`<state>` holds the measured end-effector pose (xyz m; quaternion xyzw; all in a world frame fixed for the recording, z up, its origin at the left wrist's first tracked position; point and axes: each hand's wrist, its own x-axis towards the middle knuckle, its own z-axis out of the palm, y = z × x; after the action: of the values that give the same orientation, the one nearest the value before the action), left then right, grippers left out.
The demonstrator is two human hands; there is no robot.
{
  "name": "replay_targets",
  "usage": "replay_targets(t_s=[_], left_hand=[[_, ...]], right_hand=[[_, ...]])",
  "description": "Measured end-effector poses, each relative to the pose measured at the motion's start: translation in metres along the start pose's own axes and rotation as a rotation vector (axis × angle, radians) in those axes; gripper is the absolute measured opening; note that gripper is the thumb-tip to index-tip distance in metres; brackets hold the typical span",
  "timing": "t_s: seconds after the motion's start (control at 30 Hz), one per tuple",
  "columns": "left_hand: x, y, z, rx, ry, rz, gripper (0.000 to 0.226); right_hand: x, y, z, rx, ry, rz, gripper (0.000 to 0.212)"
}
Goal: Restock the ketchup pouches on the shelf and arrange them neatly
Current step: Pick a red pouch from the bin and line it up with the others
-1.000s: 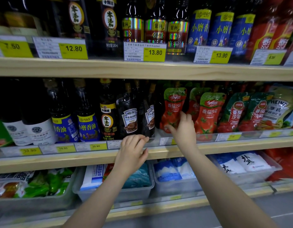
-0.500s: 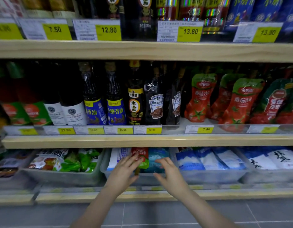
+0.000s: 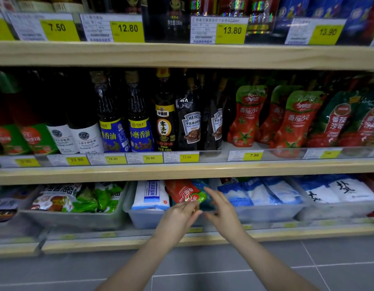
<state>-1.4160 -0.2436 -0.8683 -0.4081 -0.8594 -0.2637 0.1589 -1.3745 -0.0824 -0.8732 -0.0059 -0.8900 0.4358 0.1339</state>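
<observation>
Red and green glossy film marks the ketchup pouch (image 3: 185, 193) you are lifting from the clear plastic bin (image 3: 144, 219) on the bottom shelf; it lies on its side, green end toward you, with Chinese characters too tilted to read. Your left hand (image 3: 177, 217) pinches that green end between curled fingers, while your right hand (image 3: 221, 211) reaches in beside it with fingers stretched along the pouch's far edge, touching it; whether they actually grip you cannot tell. In the same bin a white bag with a blue stripe (image 3: 149, 195) lies to the left. On the middle shelf, standing ketchup pouches (image 3: 248, 116) of the same red and green print read 番茄沙司, above a yellow price tag (image 3: 253, 155) reading 7.90. Left of them stand dark Heinz pouches (image 3: 191, 127) over a 12.00 tag, then glass bottles with blue labels (image 3: 140, 133) reading 小磨香油, priced 25.80 and 19.80. The shelf edges (image 3: 182, 171) are pale wood. Top-shelf tags read 7.50, 12.80, 13.80 and 13.90.
</observation>
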Motion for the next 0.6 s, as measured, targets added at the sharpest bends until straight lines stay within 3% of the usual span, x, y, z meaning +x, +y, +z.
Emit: replay_targets(t_s=[0.17,0.37,0.47,0.6], left_hand=[[0.012,0.014,-0.003,-0.181,-0.097,-0.013,0.035],[0.037,-0.006,-0.008,-0.191,-0.371,-0.069,0.118],[0.059,-0.002,-0.006,-0.114,-0.558,0.008,0.128],[0.079,-0.003,-0.007,-0.095,-0.656,0.039,0.128]], right_hand=[[0.002,-0.001,-0.027,-0.072,0.032,-0.071,0.014],[0.008,-0.019,-0.058,-0.053,-0.043,-0.173,0.010],[0.010,-0.026,-0.073,-0.040,-0.089,-0.174,0.011],[0.008,-0.025,-0.096,0.082,-0.074,-0.093,0.010]])
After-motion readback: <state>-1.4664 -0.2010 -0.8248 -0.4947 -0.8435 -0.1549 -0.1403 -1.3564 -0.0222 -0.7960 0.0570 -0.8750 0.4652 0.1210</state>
